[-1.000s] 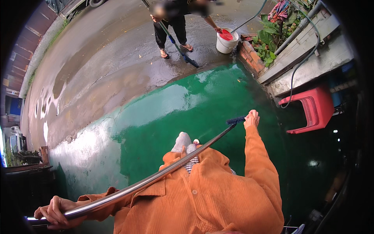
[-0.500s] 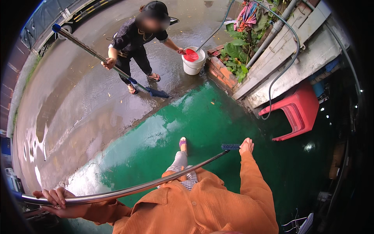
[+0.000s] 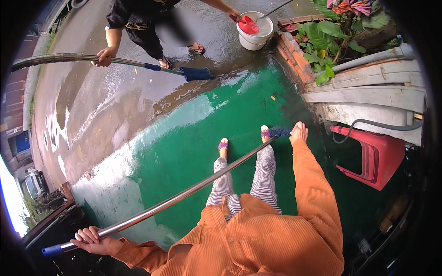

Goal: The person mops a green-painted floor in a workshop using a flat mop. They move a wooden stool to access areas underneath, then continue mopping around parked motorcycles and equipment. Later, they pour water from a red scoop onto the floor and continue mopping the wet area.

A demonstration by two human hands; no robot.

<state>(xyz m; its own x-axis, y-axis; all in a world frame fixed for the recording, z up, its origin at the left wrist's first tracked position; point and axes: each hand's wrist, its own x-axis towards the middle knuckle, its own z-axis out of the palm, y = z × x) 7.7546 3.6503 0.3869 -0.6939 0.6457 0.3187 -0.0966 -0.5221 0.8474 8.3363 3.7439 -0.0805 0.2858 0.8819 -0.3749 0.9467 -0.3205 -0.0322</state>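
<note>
A long-handled brush (image 3: 184, 190) slants across my body, with a shiny metal pole, a blue end cap and dark blue bristles. My left hand (image 3: 95, 241) is wrapped round the pole near its capped end, low on the left. At the other end, my right hand (image 3: 299, 132) is closed on the edge of the bristle head (image 3: 279, 132); the fingertips are partly hidden. The head hangs above the floor, over one of my sandalled feet.
A person ahead holds another long brush (image 3: 195, 74) on the wet ground and a red scoop (image 3: 248, 25) in a white bucket (image 3: 253, 42). A red plastic stool (image 3: 384, 161) lies tipped at right, beside a hose (image 3: 391, 123). Green floor (image 3: 184, 158) is wet; bricks (image 3: 294, 59) edge the plants.
My view has tipped downward, and both my feet now show. My left hand and the pole's capped end sit further in from the left rim. The other person's brush handle is lower and flatter.
</note>
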